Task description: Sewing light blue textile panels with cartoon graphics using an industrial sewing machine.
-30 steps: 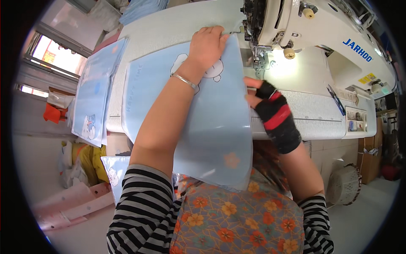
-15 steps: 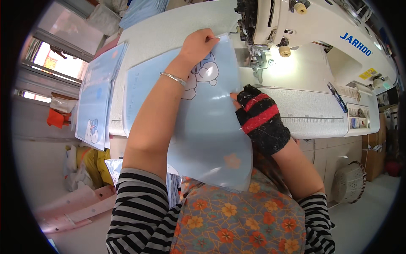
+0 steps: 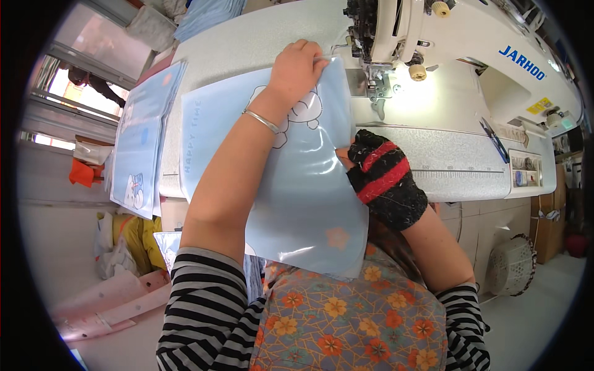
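Observation:
A glossy light-blue plastic sheet [image 3: 297,204], printed with a white cartoon bear and an orange flower, lies on the sewing table and hangs over its front edge towards my lap. My left hand [image 3: 298,69], a silver bangle on its wrist, has its fingers closed on the sheet's far right corner, close to the sewing machine's presser foot [image 3: 378,86]. Lower on the same side, my right hand [image 3: 385,176] wears a black fingerless glove with red stripes. Its thumb and finger pinch the sheet's right edge; the fingertips are partly hidden. The edge sits left of the foot.
The white sewing machine [image 3: 458,43] stands at the far right, its lamp lit. Blue-handled snips [image 3: 494,139] and a small parts tray [image 3: 526,170] lie on the table's right. More printed blue sheets [image 3: 145,136] are stacked on the left. A white basket [image 3: 510,266] stands on the floor.
The sheet's far corner has shifted slightly right and nearer, and its left part lies flatter. My left hand moved with it, fingers more bunched. My right hand slid slightly nearer along the edge.

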`<state>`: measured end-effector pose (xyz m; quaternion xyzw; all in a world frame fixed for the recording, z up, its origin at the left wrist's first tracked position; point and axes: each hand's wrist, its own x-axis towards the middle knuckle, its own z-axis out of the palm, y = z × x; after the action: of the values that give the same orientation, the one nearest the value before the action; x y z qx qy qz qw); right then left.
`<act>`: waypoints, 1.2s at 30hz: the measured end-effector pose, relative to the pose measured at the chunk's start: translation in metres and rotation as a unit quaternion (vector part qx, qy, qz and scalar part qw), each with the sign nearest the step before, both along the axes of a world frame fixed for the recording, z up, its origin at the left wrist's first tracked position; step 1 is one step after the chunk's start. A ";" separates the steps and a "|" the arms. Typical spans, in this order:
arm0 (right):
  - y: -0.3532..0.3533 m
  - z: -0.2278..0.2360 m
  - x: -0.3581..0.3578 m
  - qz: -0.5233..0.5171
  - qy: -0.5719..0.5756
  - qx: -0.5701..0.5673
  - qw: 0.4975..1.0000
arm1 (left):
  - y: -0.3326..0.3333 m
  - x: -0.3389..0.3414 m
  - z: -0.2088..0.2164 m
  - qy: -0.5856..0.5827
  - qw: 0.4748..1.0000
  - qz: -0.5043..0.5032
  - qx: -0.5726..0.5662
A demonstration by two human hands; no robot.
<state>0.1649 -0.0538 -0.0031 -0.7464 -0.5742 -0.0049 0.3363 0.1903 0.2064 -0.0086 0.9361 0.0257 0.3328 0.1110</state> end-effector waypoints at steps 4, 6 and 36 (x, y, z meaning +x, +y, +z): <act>-0.002 -0.010 -0.002 -0.012 -0.003 0.047 0.999 | -0.006 -0.005 0.010 -0.035 0.992 -0.056 0.111; -0.003 -0.007 -0.006 -0.041 0.016 0.062 0.997 | -0.015 -0.013 0.015 0.058 0.996 -0.020 0.062; -0.114 -0.038 -0.053 -0.070 0.333 0.038 0.939 | -0.112 -0.050 0.004 0.073 0.994 -0.049 0.072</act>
<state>0.1114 -0.1681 -0.0407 -0.7301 -0.3750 0.1986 0.5357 0.1402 0.0940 -0.0044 0.9636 -0.0363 0.2586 0.0578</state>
